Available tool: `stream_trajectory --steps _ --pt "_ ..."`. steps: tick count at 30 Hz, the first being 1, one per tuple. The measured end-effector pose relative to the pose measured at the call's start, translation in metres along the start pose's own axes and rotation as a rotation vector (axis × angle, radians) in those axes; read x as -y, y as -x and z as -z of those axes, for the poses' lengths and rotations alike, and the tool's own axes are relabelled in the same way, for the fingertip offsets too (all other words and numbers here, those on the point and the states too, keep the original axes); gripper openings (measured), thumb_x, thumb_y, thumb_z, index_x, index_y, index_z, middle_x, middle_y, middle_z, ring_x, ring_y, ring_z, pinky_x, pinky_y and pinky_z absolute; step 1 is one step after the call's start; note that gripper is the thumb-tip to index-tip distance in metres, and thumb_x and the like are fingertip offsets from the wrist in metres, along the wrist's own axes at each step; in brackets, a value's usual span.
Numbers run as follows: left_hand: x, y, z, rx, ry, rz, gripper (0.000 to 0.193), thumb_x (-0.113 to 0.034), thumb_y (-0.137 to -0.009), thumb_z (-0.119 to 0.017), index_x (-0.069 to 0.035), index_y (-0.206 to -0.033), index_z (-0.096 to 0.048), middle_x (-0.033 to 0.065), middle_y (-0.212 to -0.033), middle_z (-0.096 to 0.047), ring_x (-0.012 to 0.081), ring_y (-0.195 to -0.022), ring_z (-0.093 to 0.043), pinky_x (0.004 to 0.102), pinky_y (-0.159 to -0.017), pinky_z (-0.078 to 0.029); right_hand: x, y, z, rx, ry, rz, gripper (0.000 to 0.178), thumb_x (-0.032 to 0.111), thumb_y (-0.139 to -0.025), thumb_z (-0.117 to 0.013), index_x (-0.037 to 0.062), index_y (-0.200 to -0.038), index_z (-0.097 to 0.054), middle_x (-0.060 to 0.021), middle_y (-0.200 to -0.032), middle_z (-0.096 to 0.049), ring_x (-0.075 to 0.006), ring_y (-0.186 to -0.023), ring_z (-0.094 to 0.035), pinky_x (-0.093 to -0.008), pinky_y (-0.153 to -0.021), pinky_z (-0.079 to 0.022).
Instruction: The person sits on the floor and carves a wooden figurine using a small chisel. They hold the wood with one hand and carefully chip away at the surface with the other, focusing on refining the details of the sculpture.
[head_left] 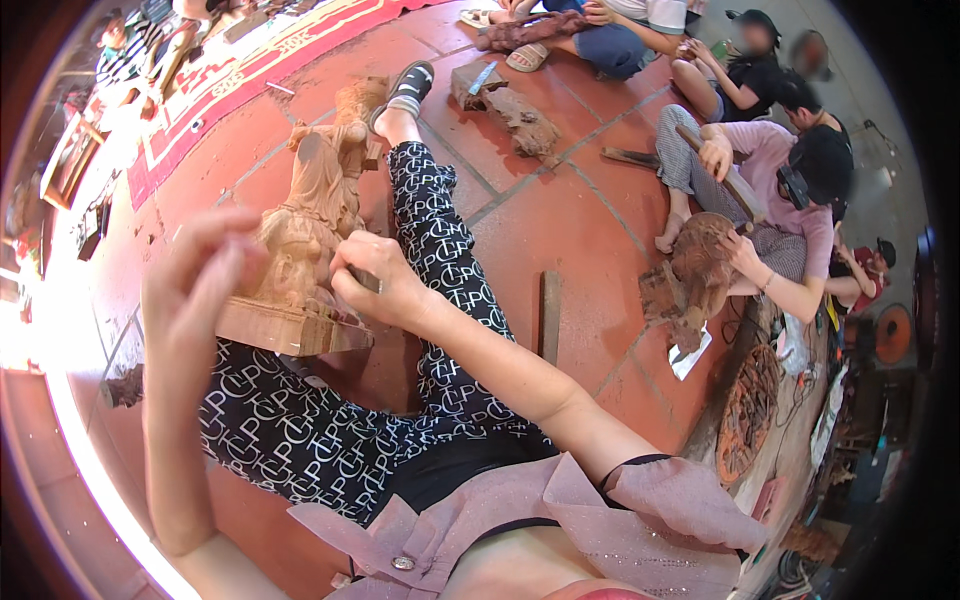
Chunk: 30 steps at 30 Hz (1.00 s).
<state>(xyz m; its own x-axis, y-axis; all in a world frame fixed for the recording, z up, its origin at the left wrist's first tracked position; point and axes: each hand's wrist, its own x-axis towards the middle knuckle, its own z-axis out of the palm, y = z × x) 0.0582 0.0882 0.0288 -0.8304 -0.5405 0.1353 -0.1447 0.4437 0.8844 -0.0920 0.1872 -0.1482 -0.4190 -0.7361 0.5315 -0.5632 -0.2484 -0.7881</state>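
Note:
A light-brown carved wooden figure [325,185] with draped robes and a flat block base stands on the floor between my legs. My left hand [195,275] is raised at the left of its lower part. It is blurred, with its fingers loosely bent and apart, and I see nothing in it. Close against the carving's right side, my right hand [378,278] is closed in a fist. A small dark end shows between its fingers, too little to name. The hand hides part of the carving's lower right side.
A wooden stick [549,315] lies on the red tiles right of my leg. Farther off is a rough wood piece [520,122]. At the right, a seated person holds a wooden mallet [735,185] over a dark carving [700,260]. A round openwork carving [748,415] is at the lower right.

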Motion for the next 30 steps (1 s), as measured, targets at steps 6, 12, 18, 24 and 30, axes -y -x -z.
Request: stream_trajectory --steps 6,12,18,24,30 --pt "0.090 -0.117 0.045 0.108 -0.255 0.084 0.032 -0.022 -0.088 -0.055 -0.002 -0.113 -0.059 0.0074 -0.103 -0.062 0.0135 -0.090 -0.060 0.0288 -0.077 -0.048 0.001 0.011 0.014 -0.024 0.062 0.006 0.004 0.004 -0.071 -0.059 0.0033 -0.073 -0.062 -0.0116 -0.072 -0.061 -0.0253 -0.069 -0.060 -0.0351 -0.065 -0.048" --pt "0.145 -0.113 0.035 0.304 -0.503 0.042 0.040 -0.030 -0.092 -0.053 -0.001 -0.120 -0.054 0.0081 -0.111 -0.060 0.0170 -0.094 -0.058 0.0302 -0.084 -0.046 0.001 0.022 0.022 -0.185 -0.115 -0.444 0.008 0.005 -0.077 -0.056 0.0010 -0.079 -0.063 -0.0040 -0.063 -0.060 -0.0071 -0.056 -0.055 -0.0241 -0.051 -0.043" --pt "0.147 -0.108 0.029 0.478 -0.527 -0.058 0.039 -0.030 -0.095 -0.047 0.001 -0.116 -0.056 0.0118 -0.108 -0.062 0.0227 -0.099 -0.058 0.0333 -0.090 -0.043 0.004 0.020 0.010 -0.159 -0.058 -0.373 0.008 0.006 -0.076 -0.060 -0.0002 -0.080 -0.064 -0.0086 -0.070 -0.063 -0.0142 -0.062 -0.060 -0.0265 -0.058 -0.047" --pt "0.142 -0.110 0.030 0.557 -0.516 0.054 0.038 -0.031 -0.097 -0.043 0.001 -0.108 -0.059 0.0134 -0.104 -0.063 0.0246 -0.099 -0.058 0.0334 -0.089 -0.043 -0.005 0.007 -0.005 -0.171 -0.041 -0.365 0.010 0.008 -0.073 -0.062 -0.0001 -0.078 -0.065 -0.0111 -0.073 -0.064 -0.0194 -0.064 -0.062 -0.0291 -0.060 -0.048" --pt "0.150 -0.109 0.030 0.524 -0.534 -0.019 0.038 -0.031 -0.097 -0.043 0.002 -0.108 -0.059 0.0140 -0.103 -0.062 0.0252 -0.099 -0.057 0.0334 -0.089 -0.042 0.007 0.008 0.002 -0.100 0.057 -0.270 0.011 0.009 -0.070 -0.063 0.0006 -0.076 -0.067 -0.0099 -0.068 -0.064 -0.0167 -0.061 -0.061 -0.0272 -0.058 -0.047"
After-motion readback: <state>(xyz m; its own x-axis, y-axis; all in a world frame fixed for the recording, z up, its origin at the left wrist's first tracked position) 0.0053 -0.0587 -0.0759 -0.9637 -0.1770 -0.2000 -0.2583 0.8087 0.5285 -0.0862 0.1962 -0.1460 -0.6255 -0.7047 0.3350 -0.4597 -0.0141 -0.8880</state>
